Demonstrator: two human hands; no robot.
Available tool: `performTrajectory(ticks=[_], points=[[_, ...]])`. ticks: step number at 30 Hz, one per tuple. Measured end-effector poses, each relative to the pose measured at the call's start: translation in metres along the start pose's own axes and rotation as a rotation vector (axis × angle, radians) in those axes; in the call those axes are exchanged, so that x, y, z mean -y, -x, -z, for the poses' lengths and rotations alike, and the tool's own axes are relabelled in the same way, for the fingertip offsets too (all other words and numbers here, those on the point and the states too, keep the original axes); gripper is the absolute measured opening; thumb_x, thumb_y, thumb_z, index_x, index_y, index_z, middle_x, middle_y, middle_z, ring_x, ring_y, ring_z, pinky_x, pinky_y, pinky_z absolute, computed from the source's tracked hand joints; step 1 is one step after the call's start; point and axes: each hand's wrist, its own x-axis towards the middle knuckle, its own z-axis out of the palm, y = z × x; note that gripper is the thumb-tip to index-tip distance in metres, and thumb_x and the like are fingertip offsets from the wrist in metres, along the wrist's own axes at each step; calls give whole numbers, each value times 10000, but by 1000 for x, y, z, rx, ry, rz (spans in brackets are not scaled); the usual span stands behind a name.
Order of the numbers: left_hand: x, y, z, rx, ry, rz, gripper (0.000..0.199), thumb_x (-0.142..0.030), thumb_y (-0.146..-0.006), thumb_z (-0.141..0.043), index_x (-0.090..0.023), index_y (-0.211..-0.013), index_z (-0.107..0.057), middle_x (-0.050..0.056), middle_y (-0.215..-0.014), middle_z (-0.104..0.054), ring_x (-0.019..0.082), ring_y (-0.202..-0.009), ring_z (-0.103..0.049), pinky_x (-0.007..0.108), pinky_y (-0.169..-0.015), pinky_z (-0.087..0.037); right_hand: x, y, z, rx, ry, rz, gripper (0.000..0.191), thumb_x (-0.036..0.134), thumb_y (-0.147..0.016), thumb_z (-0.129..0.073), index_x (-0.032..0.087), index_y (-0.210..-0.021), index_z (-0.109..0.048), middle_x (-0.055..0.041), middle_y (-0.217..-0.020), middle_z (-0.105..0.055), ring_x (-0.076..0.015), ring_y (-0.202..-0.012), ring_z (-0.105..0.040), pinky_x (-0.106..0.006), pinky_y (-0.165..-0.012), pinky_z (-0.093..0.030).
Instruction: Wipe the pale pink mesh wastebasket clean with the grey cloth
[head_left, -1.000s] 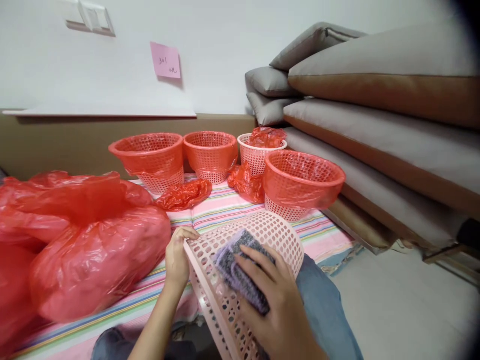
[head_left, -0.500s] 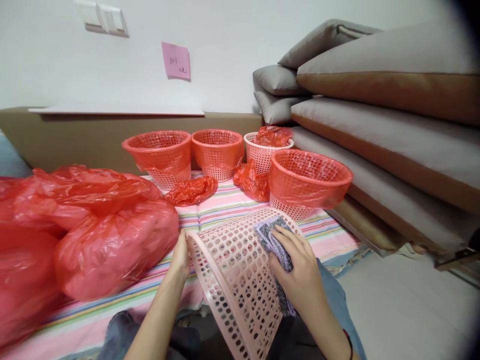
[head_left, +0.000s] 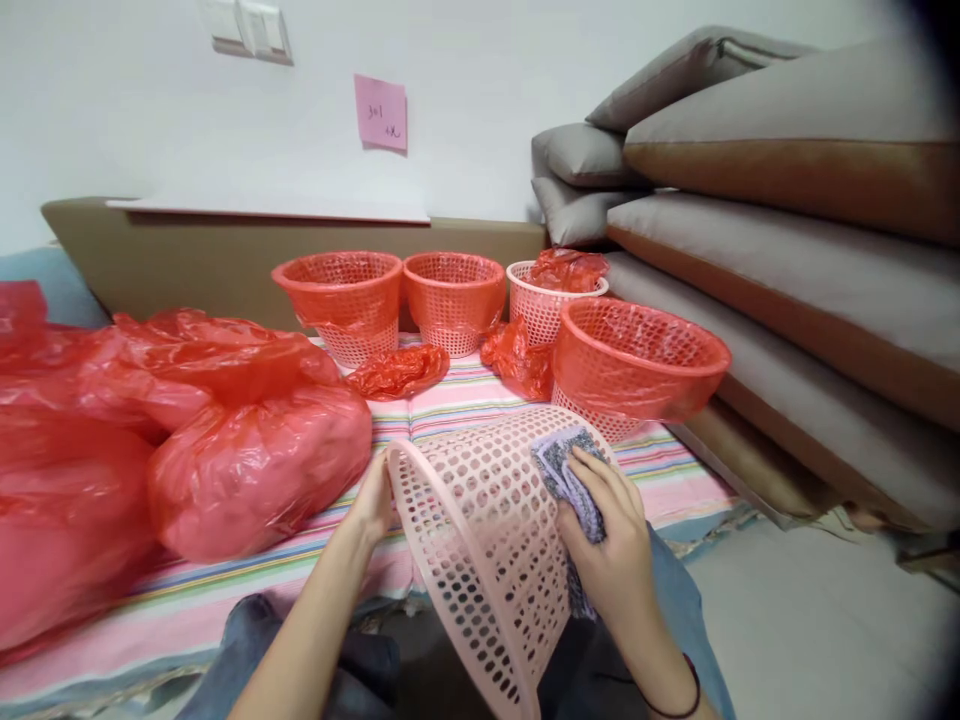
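Observation:
A pale pink perforated basket [head_left: 495, 510] lies tipped on its side above my lap, its wide rim toward the lower left. My left hand [head_left: 376, 492] grips the rim at its upper left, with the fingers partly hidden behind it. Pressed against the basket's outer wall near its base is a grey and purple cloth [head_left: 570, 475], held under the bent fingers of my right hand [head_left: 607, 525]. Part of the cloth hangs down along the basket's right side.
Baskets lined with red bags [head_left: 341, 290] stand at the back of the striped cloth [head_left: 465, 395]. Full red plastic bags [head_left: 255, 450] lie at left. Crumpled red bags [head_left: 401, 372] sit between. Grey cushions [head_left: 787, 250] are stacked at right. A pink note [head_left: 381, 112] hangs on the wall.
The whole view has shifted, so the scene sits farther right. The basket's rim has tilted slightly, showing more of its mouth side. Both hands keep their holds.

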Motion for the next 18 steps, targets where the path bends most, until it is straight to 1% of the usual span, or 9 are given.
performTrajectory(ticks=[3, 6, 9, 12, 14, 16, 17, 18], points=[[-9, 3, -1, 1, 40, -163, 297, -442, -768, -631, -159, -851, -662, 30, -738, -689, 206, -679, -638, 322, -662, -517, -4, 6, -9, -53, -35, 44, 354, 248, -895, -557, 228, -1243, -618, -111, -1304, -626, -306, -1217, -538, -610, -1044, -420], [-21, 6, 0, 6, 69, -292, 320, -472, -771, -631, -155, -812, -650, 31, -747, -686, 198, -714, -634, 291, -666, -500, -5, 13, -16, -67, -53, 56, 367, 243, -907, -551, 244, -1271, -599, -112, -1319, -611, -312, -1230, -526, -618, -1035, -415], [-30, 7, 3, 2, 84, -394, 287, -451, -769, -632, -165, -753, -634, 21, -729, -679, 185, -715, -623, 270, -669, -487, -3, 17, -22, -31, -74, 42, 377, 254, -921, -546, 255, -1297, -582, -110, -1344, -592, -311, -1252, -503, -609, -1039, -406], [-36, 5, 6, -2, 67, -447, 220, -375, -774, -622, -159, -748, -655, 12, -735, -681, 160, -713, -607, 244, -657, -467, -2, 18, -25, 14, -113, 7, 389, 251, -926, -550, 260, -1315, -572, -102, -1362, -582, -292, -1259, -500, -573, -1050, -413], [-38, 5, 7, 13, 48, -455, 200, -324, -777, -609, -150, -822, -695, 22, -835, -710, 158, -789, -622, 234, -686, -469, -3, 17, -26, 35, -133, -24, 400, 250, -924, -553, 261, -1323, -568, -96, -1369, -579, -283, -1265, -501, -555, -1058, -416], [-39, 8, 8, 44, 18, -503, 239, -315, -789, -602, -170, -940, -717, 27, -1036, -724, 169, -968, -633, 237, -796, -481, -6, 16, -27, 56, -146, -39, 411, 256, -924, -556, 264, -1334, -564, -91, -1379, -575, -282, -1274, -500, -547, -1064, -416], [-38, 10, 8, 50, -39, -578, 269, -335, -810, -592, -188, -997, -717, 27, -1134, -710, 181, -1066, -619, 252, -871, -478, -8, 16, -28, 65, -148, -41, 415, 260, -925, -555, 265, -1340, -560, -90, -1383, -573, -282, -1277, -499, -546, -1065, -416], [-37, 14, 9, 55, -128, -683, 295, -367, -841, -575, -205, -1045, -713, 27, -1217, -688, 194, -1154, -594, 276, -953, -460, -10, 16, -28, 72, -148, -40, 416, 263, -928, -553, 267, -1344, -557, -90, -1386, -571, -283, -1279, -499, -546, -1064, -418]])
